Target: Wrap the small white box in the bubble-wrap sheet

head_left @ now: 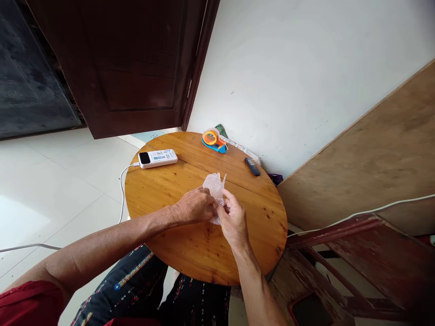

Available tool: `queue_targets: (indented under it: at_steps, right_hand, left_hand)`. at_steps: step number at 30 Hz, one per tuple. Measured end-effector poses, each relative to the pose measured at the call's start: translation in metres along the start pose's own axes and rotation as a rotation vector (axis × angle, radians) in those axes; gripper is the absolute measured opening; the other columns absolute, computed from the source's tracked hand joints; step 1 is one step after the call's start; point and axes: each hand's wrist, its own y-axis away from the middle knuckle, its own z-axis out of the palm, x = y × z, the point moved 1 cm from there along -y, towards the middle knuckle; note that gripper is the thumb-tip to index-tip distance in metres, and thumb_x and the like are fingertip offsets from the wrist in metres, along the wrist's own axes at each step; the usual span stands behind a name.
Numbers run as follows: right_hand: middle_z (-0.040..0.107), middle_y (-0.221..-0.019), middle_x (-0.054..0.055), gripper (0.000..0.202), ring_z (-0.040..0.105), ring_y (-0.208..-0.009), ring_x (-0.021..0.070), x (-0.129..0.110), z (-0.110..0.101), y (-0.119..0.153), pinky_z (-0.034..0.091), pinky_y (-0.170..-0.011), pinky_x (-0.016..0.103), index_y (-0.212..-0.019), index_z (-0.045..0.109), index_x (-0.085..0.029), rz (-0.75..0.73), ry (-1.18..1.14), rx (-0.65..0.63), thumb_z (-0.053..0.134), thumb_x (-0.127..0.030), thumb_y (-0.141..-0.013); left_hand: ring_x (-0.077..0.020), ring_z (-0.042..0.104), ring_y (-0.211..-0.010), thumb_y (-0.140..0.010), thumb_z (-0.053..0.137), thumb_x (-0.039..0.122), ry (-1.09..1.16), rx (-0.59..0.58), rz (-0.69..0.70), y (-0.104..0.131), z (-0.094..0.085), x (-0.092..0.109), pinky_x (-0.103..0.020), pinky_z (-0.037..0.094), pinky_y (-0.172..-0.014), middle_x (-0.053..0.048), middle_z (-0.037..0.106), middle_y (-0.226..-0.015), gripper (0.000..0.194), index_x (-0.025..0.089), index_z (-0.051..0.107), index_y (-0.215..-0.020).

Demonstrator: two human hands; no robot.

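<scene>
Over the middle of a round wooden table, my left hand (200, 206) and my right hand (234, 220) meet at a crumpled piece of clear bubble wrap (214, 183). The fingers of my left hand are closed on the wrap, knuckles up. On the other side, my right hand pinches it between thumb and fingers, palm partly turned toward me. Part of the wrap sticks up beyond the fingers and a bit shows below them. Whether something lies inside the wrap is hidden.
The round table (159, 190) carries a white power bank (158, 158) with a white cable (121, 190), an orange and blue tape dispenser (214, 139) and a dark blurred object (252, 167). A wall and a dark door (136, 59) stand behind; a wooden chair (353, 258) is at right.
</scene>
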Motion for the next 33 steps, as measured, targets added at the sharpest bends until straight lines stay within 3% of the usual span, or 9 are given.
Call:
queue_targets:
  at_steps: [5, 9, 14, 17, 19, 22, 25, 29, 33]
  right_hand:
    - [0.072, -0.088, 0.008, 0.053, 0.066, -0.073, 0.0196, -0.004, 0.003, -0.001, 0.055, -0.066, 0.032, -0.129, 0.058, -0.013, 0.039, 0.014, -0.045, 0.06, -0.039, -0.082]
    - [0.074, -0.101, 0.011, 0.048, 0.071, -0.084, 0.0225, -0.014, -0.001, -0.001, 0.057, -0.072, 0.034, -0.131, 0.056, -0.016, -0.014, 0.038, -0.215, 0.052, -0.036, -0.087]
    - [0.069, -0.124, 0.012, 0.062, 0.066, -0.111, 0.0227, -0.019, -0.012, 0.008, 0.052, -0.097, 0.044, -0.153, 0.026, -0.019, -0.116, 0.111, -0.38, 0.04, -0.022, -0.092]
    - [0.064, -0.131, 0.013, 0.066, 0.061, -0.121, 0.0225, -0.018, -0.015, 0.012, 0.048, -0.103, 0.046, -0.155, 0.019, -0.019, -0.179, 0.147, -0.436, 0.039, -0.017, -0.093]
    - [0.064, -0.131, 0.013, 0.068, 0.062, -0.117, 0.0222, -0.017, -0.016, 0.01, 0.051, -0.1, 0.045, -0.156, 0.018, -0.019, -0.193, 0.13, -0.461, 0.038, -0.014, -0.091]
    - [0.066, -0.127, 0.013, 0.067, 0.07, -0.087, 0.0184, -0.016, -0.019, 0.002, 0.057, -0.084, 0.039, -0.154, 0.023, -0.021, -0.154, 0.046, -0.506, 0.039, -0.015, -0.089]
    - [0.07, -0.116, 0.011, 0.059, 0.064, -0.06, 0.0128, -0.012, -0.028, -0.007, 0.056, -0.066, 0.034, -0.147, 0.034, -0.02, -0.082, -0.022, -0.394, 0.044, -0.02, -0.089]
    - [0.07, -0.086, 0.003, 0.04, 0.059, -0.054, 0.0124, 0.002, -0.045, -0.013, 0.051, -0.06, 0.03, -0.125, 0.053, -0.016, -0.023, 0.004, -0.137, 0.052, -0.031, -0.088]
    - [0.064, -0.077, 0.001, 0.029, 0.059, -0.057, 0.0135, 0.016, -0.047, -0.017, 0.051, -0.06, 0.028, -0.108, 0.062, -0.017, -0.04, 0.053, -0.138, 0.057, -0.034, -0.085]
  left_hand:
    - [-0.0274, 0.065, -0.101, -0.083, 0.06, 0.021, 0.081, -0.009, -0.065, 0.0, 0.006, 0.0, -0.034, 0.053, -0.086, -0.013, 0.068, -0.102, 0.025, 0.012, 0.071, -0.104]
    - [-0.026, 0.064, -0.106, -0.074, 0.066, 0.017, 0.258, 0.049, -0.066, 0.001, 0.01, -0.006, -0.034, 0.051, -0.091, -0.012, 0.067, -0.112, 0.052, 0.013, 0.059, -0.126]
    - [-0.015, 0.063, -0.079, -0.077, 0.065, 0.022, 0.531, 0.101, -0.17, 0.007, 0.019, -0.018, -0.027, 0.053, -0.072, -0.01, 0.065, -0.115, 0.062, 0.013, 0.049, -0.135]
    - [-0.0172, 0.062, -0.083, -0.076, 0.069, 0.031, 0.492, 0.174, -0.222, 0.006, 0.024, -0.017, -0.03, 0.053, -0.075, -0.011, 0.062, -0.115, 0.055, 0.012, 0.057, -0.126]
    - [-0.0187, 0.063, -0.084, -0.076, 0.069, 0.029, 0.455, 0.184, -0.25, 0.004, 0.027, -0.013, -0.031, 0.053, -0.077, -0.011, 0.062, -0.111, 0.051, 0.011, 0.06, -0.122]
    - [-0.0192, 0.063, -0.085, -0.073, 0.067, 0.02, 0.421, 0.182, -0.275, 0.003, 0.03, -0.009, -0.031, 0.053, -0.08, -0.009, 0.062, -0.105, 0.048, 0.012, 0.061, -0.12]
    - [-0.019, 0.063, -0.086, -0.07, 0.064, 0.013, 0.39, 0.172, -0.273, 0.003, 0.033, -0.008, -0.031, 0.054, -0.081, -0.009, 0.062, -0.108, 0.052, 0.013, 0.06, -0.122]
    - [-0.0217, 0.063, -0.091, -0.072, 0.063, 0.014, 0.322, 0.157, -0.258, 0.004, 0.032, -0.011, -0.034, 0.054, -0.085, -0.011, 0.06, -0.115, 0.059, 0.014, 0.057, -0.13]
    - [-0.0311, 0.057, -0.109, -0.068, 0.064, 0.017, 0.186, 0.156, -0.174, 0.002, 0.026, -0.013, -0.043, 0.05, -0.097, -0.014, 0.061, -0.117, 0.067, 0.013, 0.054, -0.135]
